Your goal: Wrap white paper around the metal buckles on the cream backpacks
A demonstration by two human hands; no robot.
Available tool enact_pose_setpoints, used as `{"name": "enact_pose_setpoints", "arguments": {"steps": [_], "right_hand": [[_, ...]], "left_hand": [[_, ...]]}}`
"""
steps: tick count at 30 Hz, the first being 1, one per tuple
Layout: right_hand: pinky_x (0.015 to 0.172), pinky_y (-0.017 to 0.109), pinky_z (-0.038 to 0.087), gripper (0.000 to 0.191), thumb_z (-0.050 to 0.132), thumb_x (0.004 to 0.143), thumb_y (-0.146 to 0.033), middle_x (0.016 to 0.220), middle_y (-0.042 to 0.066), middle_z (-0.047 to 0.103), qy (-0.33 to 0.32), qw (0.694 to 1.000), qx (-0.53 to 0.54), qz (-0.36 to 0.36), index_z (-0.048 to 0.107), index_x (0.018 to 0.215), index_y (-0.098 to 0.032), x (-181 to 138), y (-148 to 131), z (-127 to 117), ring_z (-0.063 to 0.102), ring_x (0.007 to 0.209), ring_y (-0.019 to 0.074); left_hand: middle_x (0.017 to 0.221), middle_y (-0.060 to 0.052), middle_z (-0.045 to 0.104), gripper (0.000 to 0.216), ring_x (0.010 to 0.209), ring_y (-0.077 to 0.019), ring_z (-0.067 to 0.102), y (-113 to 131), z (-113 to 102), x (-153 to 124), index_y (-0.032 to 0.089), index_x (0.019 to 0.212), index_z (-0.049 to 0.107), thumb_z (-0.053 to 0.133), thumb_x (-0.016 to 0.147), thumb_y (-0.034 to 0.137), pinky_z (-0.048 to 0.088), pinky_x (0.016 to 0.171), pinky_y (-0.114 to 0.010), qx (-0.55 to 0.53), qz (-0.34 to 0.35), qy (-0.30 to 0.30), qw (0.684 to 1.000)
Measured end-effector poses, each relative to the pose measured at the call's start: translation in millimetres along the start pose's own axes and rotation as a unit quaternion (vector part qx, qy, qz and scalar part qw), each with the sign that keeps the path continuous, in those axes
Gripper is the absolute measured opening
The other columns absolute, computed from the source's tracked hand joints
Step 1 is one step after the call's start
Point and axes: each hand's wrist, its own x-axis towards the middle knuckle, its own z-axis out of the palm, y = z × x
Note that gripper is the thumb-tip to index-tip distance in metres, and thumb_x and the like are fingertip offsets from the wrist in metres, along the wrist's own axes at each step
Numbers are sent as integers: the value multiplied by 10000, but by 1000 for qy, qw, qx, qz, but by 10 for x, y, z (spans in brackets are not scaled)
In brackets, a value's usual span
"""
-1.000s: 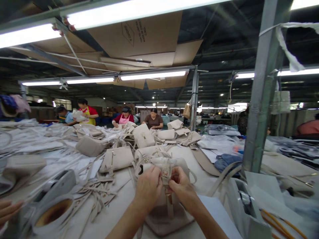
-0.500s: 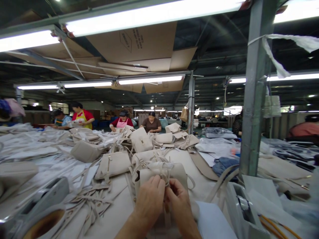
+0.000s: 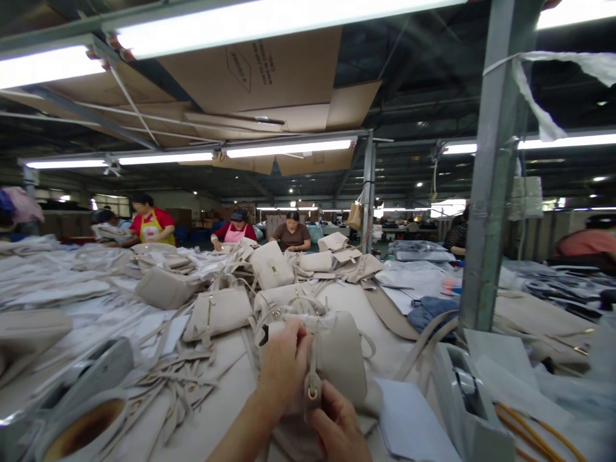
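Observation:
A beige handbag stands upright on the worktable right in front of me. My left hand is closed on the bag's top edge at its left side. My right hand sits lower, fingers pinched on the end of a beige strap tab with a small gold ring that hangs down the bag's front. Clear wrapping shows at the bag's mouth.
More beige handbags and loose straps cover the table. A tape roll lies at lower left, a grey metal post stands at right with a white dispenser by it. Several co-workers work at the far end.
My right hand has dropped from the bag's top to the lower end of the strap tab, drawing it down the front. My left hand stays at the top edge.

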Motion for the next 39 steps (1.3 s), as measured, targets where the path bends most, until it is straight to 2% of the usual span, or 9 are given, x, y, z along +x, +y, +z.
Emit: {"name": "enact_pose_setpoints", "arguments": {"steps": [5,9,14,18,22,26,30,35,39], "right_hand": [[343,201,201,114,513,552,-240,458,-100,396,3,991,95,99,536,655,-197,-142,-52,135,251,358,54],[365,204,234,81,561,578,-248,469,-89,409,24,989,98,106,527,630,-195,-141,-201,254,297,377,60],[498,230,419,167,520,812,-294,643,5,592,27,992,-123,8,646,787,-188,-383,-300,-60,554,580,139],[841,334,503,283,476,920,-339,1031,94,697,80,876,-444,-170,690,1087,-257,-742,-267,-870,643,963,219],[988,558,420,383,623,783,-547,1348,130,587,89,743,-659,-79,722,1076,-321,-977,-127,-1537,465,1282,412],[1058,525,377,368,475,865,-547,1416,58,539,-11,769,-635,67,719,1056,-349,-994,-114,-1707,363,1378,363],[991,375,430,316,411,892,-416,1337,73,591,31,816,-572,77,668,795,-260,-831,-301,-1705,520,1251,268],[681,281,419,158,580,662,-219,854,12,682,-17,778,-611,148,532,809,-246,-634,-418,-1663,627,797,206],[692,296,396,142,458,835,-284,802,29,680,-26,790,-602,114,541,735,-227,-445,-394,-1704,620,783,202]], "left_hand": [[608,13,579,186,585,-154,537,-125,157,-72,210,661,496,511,814,315,371,555,-259,-150,-69,-50,985],[643,-16,641,240,560,-150,587,-177,235,-143,187,714,549,563,768,420,448,543,-255,-348,-127,-157,916],[548,27,591,313,427,-97,511,-223,250,-161,163,811,589,577,749,470,360,425,-196,-399,-162,-127,894],[514,32,579,320,394,-82,486,-261,243,-109,155,799,598,585,742,469,299,389,-179,-395,-151,-123,898],[534,37,586,343,403,-99,517,-260,270,-72,160,817,595,582,744,496,356,400,-197,-415,-160,-126,887],[540,44,582,343,423,-102,528,-248,283,-55,158,821,598,590,734,490,407,424,-205,-427,-163,-110,883],[530,48,574,335,430,-104,530,-265,263,-48,160,814,602,601,720,481,436,441,-213,-437,-173,-118,875],[535,48,581,328,408,-95,526,-290,260,-56,160,823,601,586,740,477,370,396,-188,-426,-169,-126,880],[544,42,591,321,418,-105,543,-315,276,-59,163,832,598,589,749,473,361,401,-191,-431,-166,-132,877]]}}
